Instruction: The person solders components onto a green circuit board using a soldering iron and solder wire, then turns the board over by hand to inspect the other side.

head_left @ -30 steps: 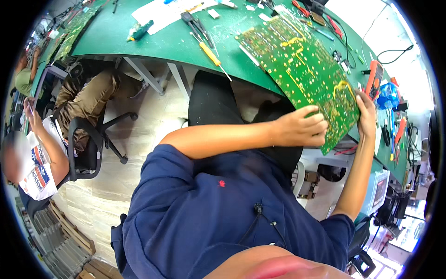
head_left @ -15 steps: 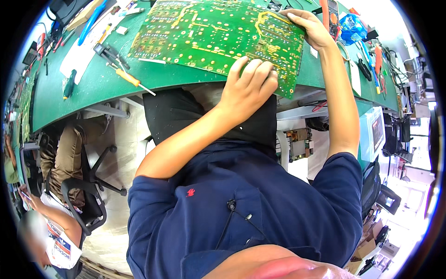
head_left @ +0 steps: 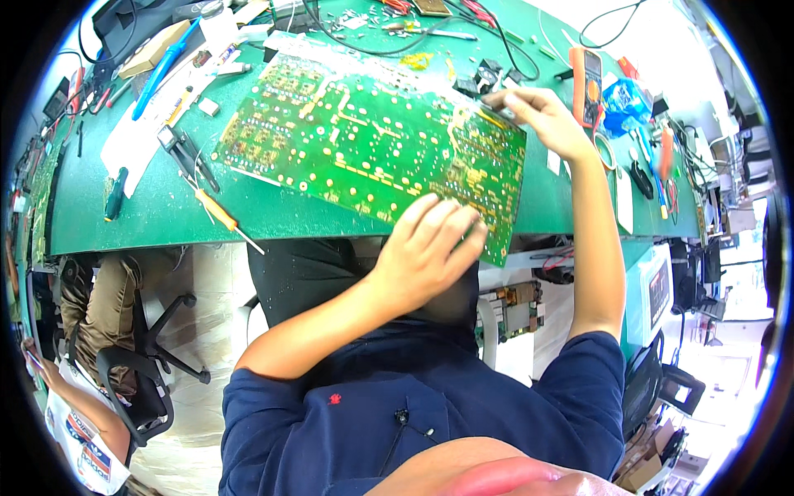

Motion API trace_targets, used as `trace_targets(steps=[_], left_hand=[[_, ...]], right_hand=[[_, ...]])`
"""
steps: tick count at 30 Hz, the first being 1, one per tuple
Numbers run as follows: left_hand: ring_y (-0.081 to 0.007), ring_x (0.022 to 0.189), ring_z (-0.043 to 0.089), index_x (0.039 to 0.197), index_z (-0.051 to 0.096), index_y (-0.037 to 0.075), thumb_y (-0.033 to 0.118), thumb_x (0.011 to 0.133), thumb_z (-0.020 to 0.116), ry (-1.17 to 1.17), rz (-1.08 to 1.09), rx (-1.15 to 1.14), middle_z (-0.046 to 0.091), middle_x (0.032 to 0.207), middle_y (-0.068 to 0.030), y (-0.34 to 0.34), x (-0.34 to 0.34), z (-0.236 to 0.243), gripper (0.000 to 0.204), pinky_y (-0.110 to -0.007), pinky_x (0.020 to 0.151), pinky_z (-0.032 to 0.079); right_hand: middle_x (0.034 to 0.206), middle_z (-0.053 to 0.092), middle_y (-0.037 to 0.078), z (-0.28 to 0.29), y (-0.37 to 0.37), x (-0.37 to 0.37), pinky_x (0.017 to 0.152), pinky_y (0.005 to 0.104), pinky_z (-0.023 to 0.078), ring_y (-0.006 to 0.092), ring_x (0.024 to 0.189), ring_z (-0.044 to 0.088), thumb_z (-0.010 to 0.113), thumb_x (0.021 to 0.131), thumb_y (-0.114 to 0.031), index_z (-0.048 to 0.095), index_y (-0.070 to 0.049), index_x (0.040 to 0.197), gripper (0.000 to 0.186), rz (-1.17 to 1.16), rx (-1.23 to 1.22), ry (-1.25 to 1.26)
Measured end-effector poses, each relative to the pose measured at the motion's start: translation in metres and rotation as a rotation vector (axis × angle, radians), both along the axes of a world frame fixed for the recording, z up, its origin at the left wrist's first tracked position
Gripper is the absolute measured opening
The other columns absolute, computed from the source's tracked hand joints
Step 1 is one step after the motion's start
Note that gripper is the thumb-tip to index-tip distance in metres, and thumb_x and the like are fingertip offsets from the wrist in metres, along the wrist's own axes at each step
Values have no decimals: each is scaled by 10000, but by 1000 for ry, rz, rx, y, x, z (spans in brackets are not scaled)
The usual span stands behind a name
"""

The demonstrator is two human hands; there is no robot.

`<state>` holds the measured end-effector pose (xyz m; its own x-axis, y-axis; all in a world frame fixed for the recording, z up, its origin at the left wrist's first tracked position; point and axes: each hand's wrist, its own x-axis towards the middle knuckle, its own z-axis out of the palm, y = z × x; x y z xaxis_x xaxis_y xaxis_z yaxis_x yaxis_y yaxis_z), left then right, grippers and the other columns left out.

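Note:
A large green circuit board (head_left: 364, 149) lies tilted across the green bench (head_left: 124, 223), its right front corner past the front edge. My left hand (head_left: 426, 248) has its fingers curled on the board's front right edge, gripping it. My right hand (head_left: 542, 124) holds the board at its back right corner, fingers bent over that edge. Left of the board are a yellow-handled screwdriver (head_left: 213, 207), black calipers (head_left: 182, 153) and a green-handled tool (head_left: 117, 195). Behind my right hand stand an orange multimeter (head_left: 586, 91) and a crumpled blue plastic package (head_left: 622, 106).
At the back left are a white sheet (head_left: 134, 140), a blue tool (head_left: 161, 74) and a cardboard box (head_left: 155, 48). Cables and small parts litter the back. Another person (head_left: 91, 422) sits at the left holding a small object. A black chair (head_left: 132, 388) stands beside them.
The board has gone from steeply angled at the right to flatter, further left on the bench. Both my hands moved with it, still gripping. The view has shifted as my head turned.

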<state>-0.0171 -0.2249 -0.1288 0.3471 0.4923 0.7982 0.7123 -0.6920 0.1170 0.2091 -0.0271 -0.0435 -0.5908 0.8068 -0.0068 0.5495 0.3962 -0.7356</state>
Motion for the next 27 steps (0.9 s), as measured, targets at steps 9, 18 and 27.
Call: trace_targets(steps=[9, 18, 27], left_hand=[[-149, 1103, 563, 1048, 681, 200, 179, 871, 655, -15, -2, 38, 617, 1129, 32, 2, -3, -4, 180, -390, 1030, 404], [-139, 1134, 569, 1035, 673, 185, 197, 888, 629, -57, 30, 12, 627, 1177, 33, 15, 16, -2, 154, -385, 1074, 350], [-139, 1188, 541, 1138, 656, 172, 221, 916, 585, -1, 28, -16, 609, 1253, 28, 16, 15, -4, 238, -352, 1059, 352]], right_hand=[[1122, 686, 66, 1, 14, 4, 805, 308, 522, 190, 1017, 643, 684, 823, 15, 687, -15, 1073, 252, -49, 209, -168], [998, 678, 90, 0, 29, 5, 688, 314, 511, 197, 861, 645, 718, 830, -99, 689, -41, 1074, 252, -333, 662, -296], [1247, 628, 129, -5, 129, -79, 795, 308, 528, 207, 971, 624, 688, 937, -394, 369, -28, 1469, 720, -374, -241, 513]])
